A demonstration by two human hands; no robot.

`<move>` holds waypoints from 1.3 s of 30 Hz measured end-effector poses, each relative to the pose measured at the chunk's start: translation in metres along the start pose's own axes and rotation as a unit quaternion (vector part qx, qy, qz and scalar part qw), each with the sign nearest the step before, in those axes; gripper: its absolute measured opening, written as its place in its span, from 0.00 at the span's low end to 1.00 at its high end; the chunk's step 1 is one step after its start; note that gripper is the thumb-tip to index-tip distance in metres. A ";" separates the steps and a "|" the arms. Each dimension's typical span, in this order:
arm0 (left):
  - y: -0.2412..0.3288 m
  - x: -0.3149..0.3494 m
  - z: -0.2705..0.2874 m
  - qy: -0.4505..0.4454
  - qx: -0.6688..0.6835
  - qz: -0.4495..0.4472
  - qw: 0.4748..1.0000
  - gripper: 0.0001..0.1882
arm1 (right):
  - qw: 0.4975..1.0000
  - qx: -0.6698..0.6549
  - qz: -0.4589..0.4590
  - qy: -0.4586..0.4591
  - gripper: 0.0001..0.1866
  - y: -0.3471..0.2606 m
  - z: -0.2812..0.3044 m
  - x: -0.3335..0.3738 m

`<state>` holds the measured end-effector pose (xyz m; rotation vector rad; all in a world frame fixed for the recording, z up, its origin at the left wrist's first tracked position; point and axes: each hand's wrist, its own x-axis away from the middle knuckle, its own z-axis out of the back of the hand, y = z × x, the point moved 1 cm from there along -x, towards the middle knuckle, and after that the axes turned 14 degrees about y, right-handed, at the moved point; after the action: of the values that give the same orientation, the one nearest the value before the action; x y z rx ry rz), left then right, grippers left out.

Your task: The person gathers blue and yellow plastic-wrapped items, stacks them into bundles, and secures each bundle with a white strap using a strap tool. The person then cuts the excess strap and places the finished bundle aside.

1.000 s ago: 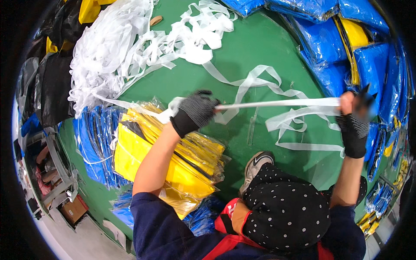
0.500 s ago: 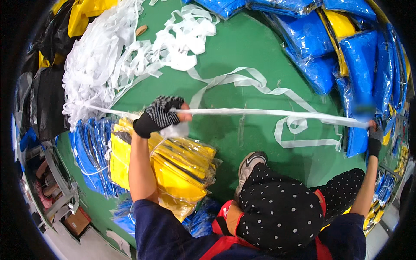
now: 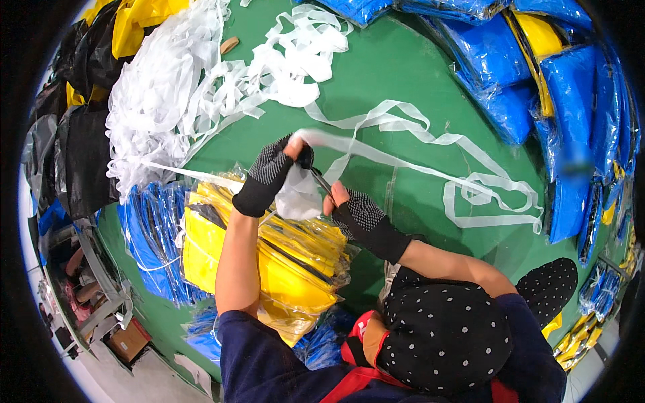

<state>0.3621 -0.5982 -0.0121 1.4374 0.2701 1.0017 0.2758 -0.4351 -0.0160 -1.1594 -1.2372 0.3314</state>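
My left hand (image 3: pixel 277 168), in a black dotted fingerless glove, is closed on a white fabric strip (image 3: pixel 383 156). From its fingers the strip runs slackly to the right, over the green surface. A folded white bundle (image 3: pixel 299 196) hangs just below this hand. My right hand (image 3: pixel 363 218), gloved alike, is close beside it with fingers pinched. A thin dark tool (image 3: pixel 322 181) reaches from the right fingertips toward the left hand; its exact kind is too small to tell. Tangled white strips (image 3: pixel 164 87) lie heaped at the far left.
Yellow packages (image 3: pixel 269 258) in clear film and blue packages (image 3: pixel 151 235) are stacked at the near left. More blue wrapped packages (image 3: pixel 494 60) pile up at the far right. Black sheeting (image 3: pixel 84 161) lies along the left edge. A small tan ring (image 3: pixel 230 46) rests on the green surface.
My right hand has come from the far right back beside my left hand. The strip, stretched taut before, now hangs slack. My left hand has moved slightly right and up.
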 end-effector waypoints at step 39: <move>-0.004 0.024 0.006 -0.282 -0.095 0.060 0.953 0.25 | 0.958 0.203 0.118 -0.166 0.24 0.024 0.087 -0.011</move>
<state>0.3823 -0.5846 -0.0051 1.5089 -0.3264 0.6525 0.2058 -0.3885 -0.0516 -0.9138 -1.2413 0.9467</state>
